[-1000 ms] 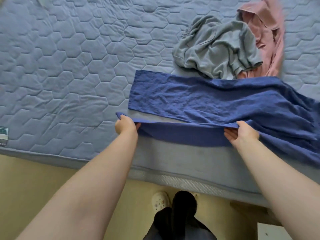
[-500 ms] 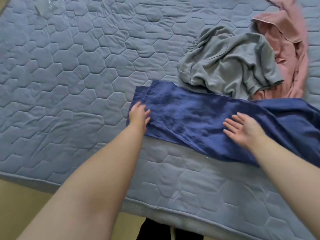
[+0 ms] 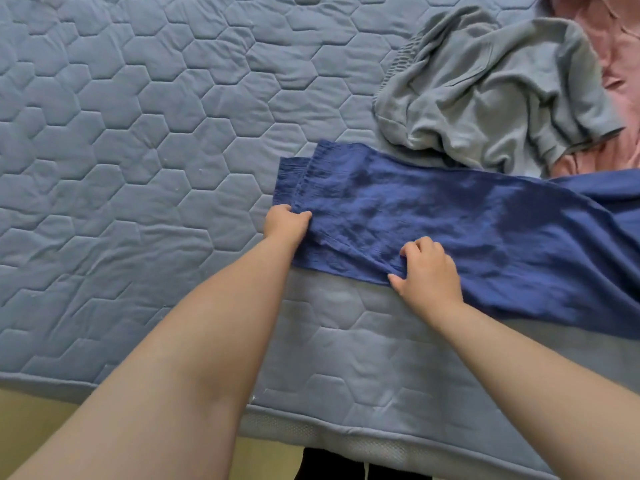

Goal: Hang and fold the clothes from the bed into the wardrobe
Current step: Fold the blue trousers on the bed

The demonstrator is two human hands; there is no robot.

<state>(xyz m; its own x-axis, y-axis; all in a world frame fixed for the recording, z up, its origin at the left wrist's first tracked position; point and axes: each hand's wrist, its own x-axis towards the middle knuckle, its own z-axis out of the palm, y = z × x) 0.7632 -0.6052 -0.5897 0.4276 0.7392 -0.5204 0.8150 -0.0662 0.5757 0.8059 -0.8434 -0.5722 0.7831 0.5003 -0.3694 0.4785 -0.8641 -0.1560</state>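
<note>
A dark blue garment (image 3: 450,216) lies folded lengthwise across the bed, its gathered waistband end at the left and the rest running off the right edge of view. My left hand (image 3: 285,223) grips the near left corner of the blue garment at the waistband. My right hand (image 3: 427,271) pinches a fold of the same garment along its near edge, fingers curled into the cloth. Behind it lie a crumpled grey garment (image 3: 485,88) and a pink garment (image 3: 620,64) at the far right.
The bed has a blue quilted cover (image 3: 138,168) with a hexagon pattern. Its near edge (image 3: 346,434) runs along the bottom, with yellowish floor (image 3: 27,420) below at the left. The wardrobe is out of view.
The near half of the blue garment was folded up over the far half. My hands then lay flat on it. Now both have curled and taken hold of its near edge.
</note>
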